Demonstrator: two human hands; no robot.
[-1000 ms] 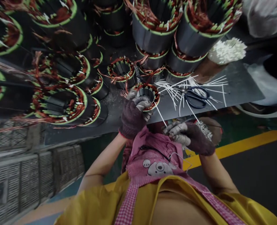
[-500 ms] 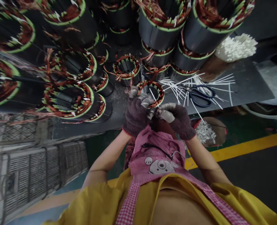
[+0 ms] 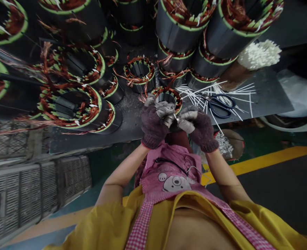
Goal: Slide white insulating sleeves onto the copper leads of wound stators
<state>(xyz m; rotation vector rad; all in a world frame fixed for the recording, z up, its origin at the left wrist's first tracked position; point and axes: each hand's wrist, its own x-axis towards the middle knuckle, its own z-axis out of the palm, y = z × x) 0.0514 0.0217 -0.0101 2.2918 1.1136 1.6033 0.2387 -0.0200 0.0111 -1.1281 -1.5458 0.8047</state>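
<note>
A small stator with copper windings and green slot liners stands at the bench's near edge, partly hidden by my hands. Both hands wear dark knit gloves with grey-taped fingers. My left hand is at its near left rim, fingers closed round one end of a white cable tie. Facing it from the right, my right hand pinches the other end, thumb and fingers together. Only a short piece of the tie shows between the fingertips, by the winding's near edge. Copper lead ends stick out beside my left fingers.
Loose white cable ties and dark-handled scissors lie right of the stator. Behind them is a bundle of white ties. Stacked stators crowd the back, and larger ones the left. Clippings fill a container below.
The tie's long white end, which slanted across the stator's bore, no longer shows there; a short piece is between my fingertips. My right hand has shifted slightly right, and the camera view has shifted.
</note>
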